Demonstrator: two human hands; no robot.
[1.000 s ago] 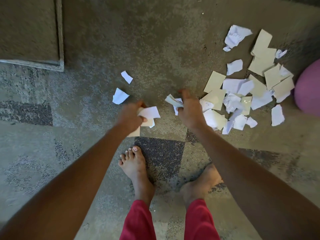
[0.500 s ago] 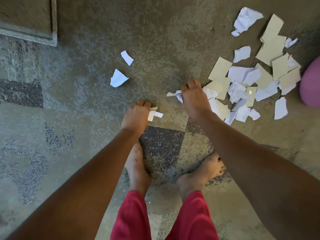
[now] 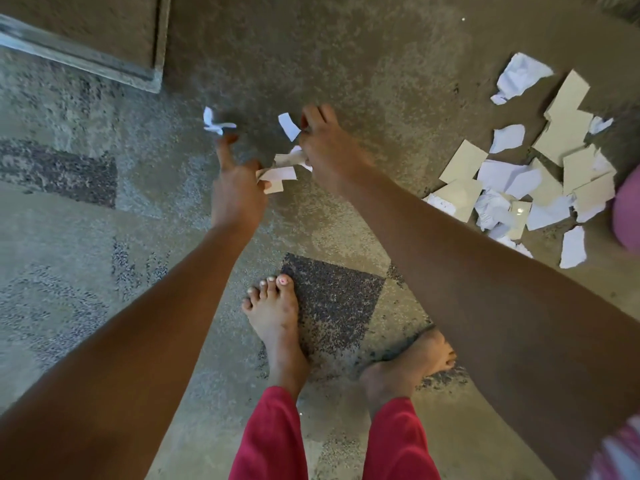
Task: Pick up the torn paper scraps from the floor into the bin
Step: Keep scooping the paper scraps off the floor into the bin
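Observation:
My left hand [image 3: 237, 187] holds a small bundle of white and cream paper scraps [image 3: 277, 176] against its palm, with its index finger stretched toward a crumpled white scrap [image 3: 214, 123] on the carpet. My right hand [image 3: 327, 150] grips several white scraps [image 3: 294, 157] low in its palm, and its fingertips touch a small white scrap [image 3: 289, 125] on the floor. A large heap of white and cream scraps [image 3: 519, 185] lies at the right. A pink rounded thing [image 3: 628, 209], possibly the bin, shows at the right edge.
My bare feet [image 3: 277, 320] in red trousers stand on a patterned grey carpet with a dark square patch [image 3: 336, 299]. A raised framed edge [image 3: 86, 57] crosses the upper left. More scraps, among them a crumpled white one [image 3: 519, 77], lie at the upper right.
Both hands have moved up and to the left, away from the big heap and toward the two lone scraps. The right hand now touches the smaller scrap. Both still hold their paper.

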